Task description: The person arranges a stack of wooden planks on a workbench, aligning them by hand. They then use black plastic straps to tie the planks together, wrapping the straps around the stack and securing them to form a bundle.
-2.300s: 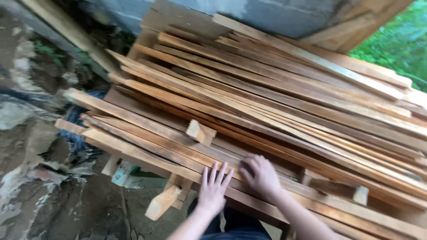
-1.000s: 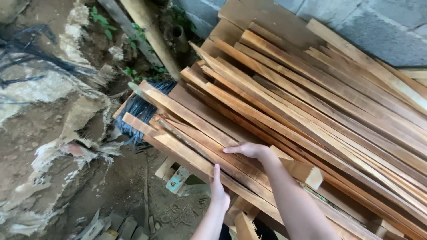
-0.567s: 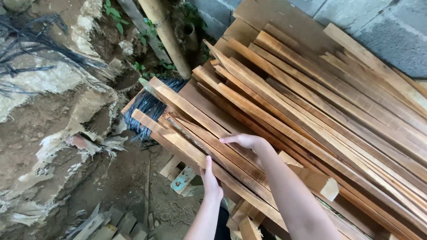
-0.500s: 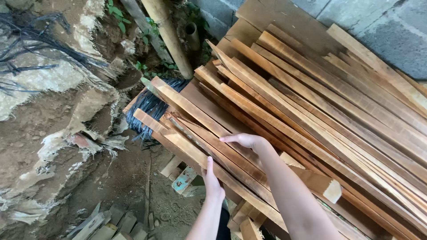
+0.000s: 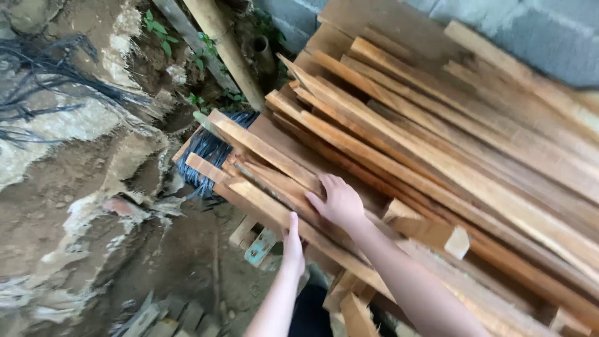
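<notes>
A big stack of long rough wooden planks (image 5: 437, 156) fills the right and middle of the head view, laid slanting from upper left to lower right. My right hand (image 5: 338, 201) lies palm down, fingers spread, on the top planks near the stack's left end. My left hand (image 5: 292, 246) presses against the near edge of the lowest front plank (image 5: 262, 203), thumb up; whether it grips the plank I cannot tell. A short wooden block (image 5: 430, 232) rests on the planks just right of my right forearm.
Left of the stack is bare earth and broken rock (image 5: 68, 206) with black cables (image 5: 37, 81). A dark wire bundle (image 5: 206, 153) lies under the plank ends. A pole (image 5: 224, 50) leans at the back. Grey block wall (image 5: 536, 31) stands behind. Wood offcuts (image 5: 249, 240) lie below.
The view has swung left and closer to the plank ends. My right hand has slid leftward along the top planks; my left hand has dropped to the front plank's edge.
</notes>
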